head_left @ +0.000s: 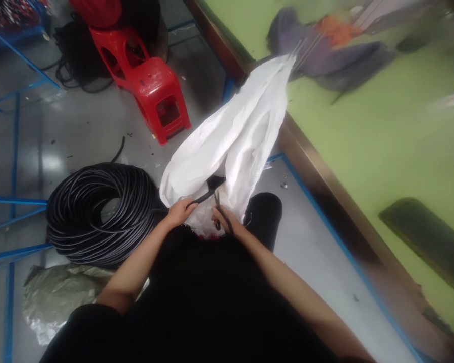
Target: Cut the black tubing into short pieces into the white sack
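My left hand [180, 212] is closed around a black cable [206, 195], whose end points right over the mouth of a white sack [215, 146]. In my right hand [227, 219] is a pair of scissors [217, 199], its blades pointing up, close to the cable. The sack hangs from the green table's edge down to my lap, and its lower part lies behind both hands. Left of me, a thick coil of black cable [98, 212] rests on the floor. Whether the scissors' blades touch the cable I cannot make out.
Red plastic stools [155, 78] stand ahead on the grey floor. To the right runs a green-topped table [363, 151] with a grey-purple cloth [325, 60] and a dark oblong object [423, 242] on it. A crumpled plastic bag [60, 297] lies by the coil, near blue frame bars [15, 252].
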A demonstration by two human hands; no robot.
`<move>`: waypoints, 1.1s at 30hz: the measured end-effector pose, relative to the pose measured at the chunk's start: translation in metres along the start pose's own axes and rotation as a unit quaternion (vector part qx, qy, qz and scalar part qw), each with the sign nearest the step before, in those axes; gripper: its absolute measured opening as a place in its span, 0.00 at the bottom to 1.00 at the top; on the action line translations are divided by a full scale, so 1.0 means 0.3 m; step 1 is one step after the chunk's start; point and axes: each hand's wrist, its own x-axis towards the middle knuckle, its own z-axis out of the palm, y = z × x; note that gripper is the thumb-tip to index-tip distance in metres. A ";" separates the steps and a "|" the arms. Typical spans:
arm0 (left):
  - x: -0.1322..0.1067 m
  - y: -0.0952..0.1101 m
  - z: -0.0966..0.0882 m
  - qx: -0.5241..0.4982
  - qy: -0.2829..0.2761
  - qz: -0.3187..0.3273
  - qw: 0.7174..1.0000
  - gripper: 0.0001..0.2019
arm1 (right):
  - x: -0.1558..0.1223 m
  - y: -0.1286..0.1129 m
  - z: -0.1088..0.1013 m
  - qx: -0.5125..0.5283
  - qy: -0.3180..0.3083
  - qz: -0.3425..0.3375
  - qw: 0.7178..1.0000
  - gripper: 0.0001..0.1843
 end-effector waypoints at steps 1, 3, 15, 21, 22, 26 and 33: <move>0.006 0.005 -0.002 0.004 0.006 0.003 1.000 0.17 | -0.009 0.004 0.005 -0.024 -0.018 0.001 1.000 0.19; 0.014 0.016 -0.003 0.014 0.005 0.010 1.000 0.17 | -0.023 0.012 0.016 -0.081 -0.048 0.000 0.996 0.18; 0.002 0.029 0.004 0.076 -0.059 0.012 0.995 0.17 | -0.005 0.040 0.061 -0.226 -0.027 -0.004 0.974 0.21; 0.013 0.001 0.028 0.036 -0.076 0.003 0.996 0.17 | -0.001 0.081 0.078 -0.219 -0.006 -0.020 0.975 0.22; 0.014 -0.002 0.033 0.034 -0.080 0.000 0.996 0.18 | 0.000 0.088 0.079 -0.216 -0.004 -0.022 0.976 0.23; 0.017 -0.021 0.049 0.030 -0.092 -0.004 0.995 0.18 | 0.005 0.112 0.083 -0.212 0.002 -0.011 0.977 0.23; 0.009 -0.013 0.044 0.027 -0.098 -0.012 0.995 0.18 | 0.013 0.101 0.075 -0.177 0.025 0.008 0.984 0.25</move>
